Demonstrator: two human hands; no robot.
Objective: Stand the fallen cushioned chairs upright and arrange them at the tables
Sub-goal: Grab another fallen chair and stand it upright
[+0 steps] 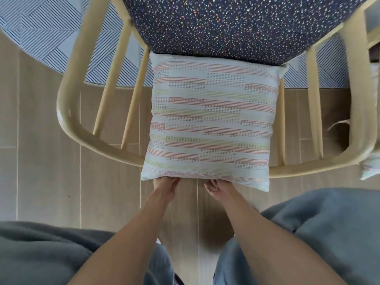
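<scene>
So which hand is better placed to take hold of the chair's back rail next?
Probably the left hand: the curved back rail shows bare just beside it. The right hand sits under the cushion, farther from exposed rail.

A pale wooden chair (86,138) with a curved back rail and speckled navy seat stands upright just beyond the fingers (213,187), a striped white cushion (209,124) leaning against its backrest.

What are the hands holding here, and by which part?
Both hands, left and right, grip the striped cushion by its near bottom edge.
</scene>
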